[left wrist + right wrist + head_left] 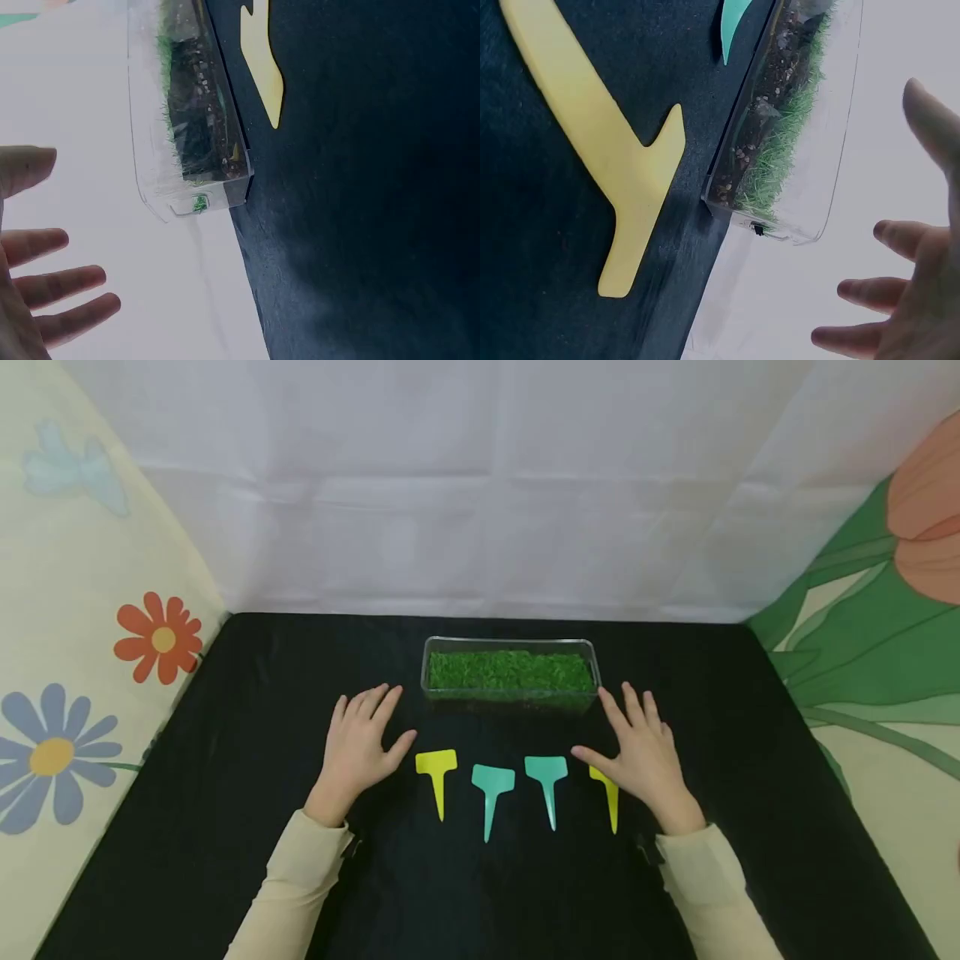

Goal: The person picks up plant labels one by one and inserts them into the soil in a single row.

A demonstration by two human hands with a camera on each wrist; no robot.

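A clear plastic box (592,647) holds green grass (512,671); the left wrist view shows dark soil (201,112) under the grass. In front of it lies a row of T-shaped plant labels: a yellow label (436,764) at left, two teal labels, one (492,781) left of the other (547,768), and a yellow label (613,806) at right. My left hand (358,747) is spread and holds nothing, left of the first yellow label. Over the right yellow label, hiding part of its head, my right hand (643,752) has its fingers spread, its index fingertip by the box's near right corner.
Black cloth (480,902) covers the table, and a white sheet (480,510) hangs behind it. Flower-printed fabric stands on both sides, with a red flower (162,640) at left and a large tulip (930,543) at right.
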